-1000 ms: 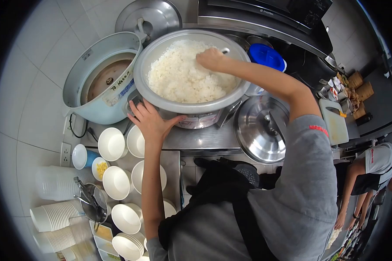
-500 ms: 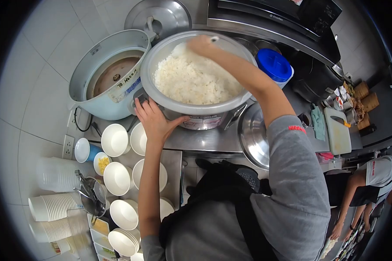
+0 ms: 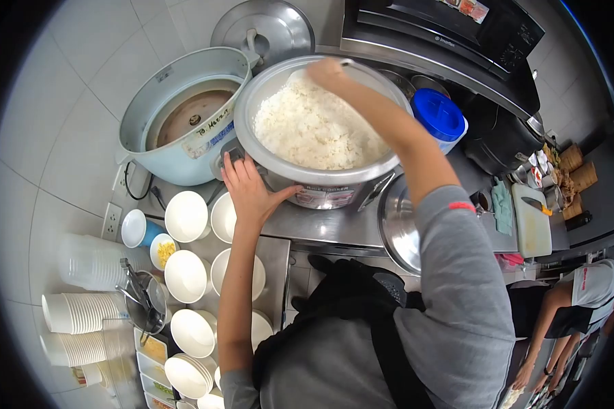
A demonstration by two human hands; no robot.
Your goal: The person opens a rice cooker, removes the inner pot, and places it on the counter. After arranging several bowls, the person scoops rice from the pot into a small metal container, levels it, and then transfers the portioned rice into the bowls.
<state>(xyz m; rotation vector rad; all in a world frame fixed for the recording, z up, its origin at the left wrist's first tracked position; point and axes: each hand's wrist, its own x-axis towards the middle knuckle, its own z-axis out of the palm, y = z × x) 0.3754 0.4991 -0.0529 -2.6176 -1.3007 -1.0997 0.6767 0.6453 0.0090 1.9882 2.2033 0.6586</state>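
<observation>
A large grey rice cooker (image 3: 324,196) stands on the steel counter, its pot holding white rice (image 3: 317,129). My right hand (image 3: 326,72) is closed around the handle of a white rice paddle (image 3: 297,79) at the pot's far side; the paddle's blade is partly down by the rice. Fingers spread, my left hand (image 3: 251,191) rests against the cooker's near left side beside its side handle. To the left is an empty pale blue cooker body (image 3: 177,153) with handwriting on it.
White bowls (image 3: 186,276) fill the left counter, near stacked cups (image 3: 82,312) and a utensil pot (image 3: 150,310). A metal lid (image 3: 399,225) leans right of the cooker, below a blue-lidded container (image 3: 438,114). A co-worker (image 3: 559,300) bends at far right.
The camera view has shifted slightly, moving the cooker and both hands a little right in the picture. My left hand stays at the cooker's side and my right hand stays on the paddle.
</observation>
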